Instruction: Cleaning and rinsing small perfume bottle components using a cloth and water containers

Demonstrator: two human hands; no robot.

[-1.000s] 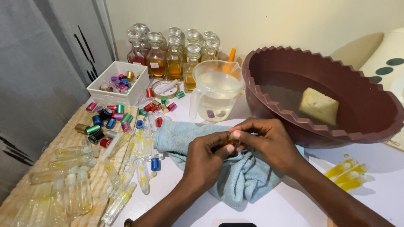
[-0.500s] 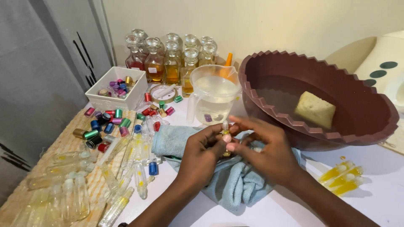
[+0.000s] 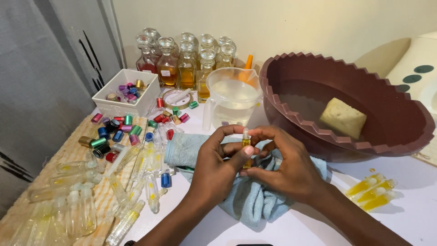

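Both hands' fingers [image 3: 236, 157] closed on a small roll-on vial [image 3: 246, 145] of yellow liquid, held upright between left hand [image 3: 217, 169] and right hand [image 3: 291, 169], above a blue towel [image 3: 255, 200] on the white counter [image 3: 327, 228]. Clear jug [image 3: 233, 98] just behind, brown basin [image 3: 346, 109] with sponge [image 3: 342, 117] right. Coloured caps [image 3: 119, 132], empty vials left; filled vials [image 3: 371, 195] right. Open counter near front edge.

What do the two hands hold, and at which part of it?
A small vial of yellow liquid, upright. Left hand fingers and right hand fingers pinch it near its top and along its body, above the blue towel.
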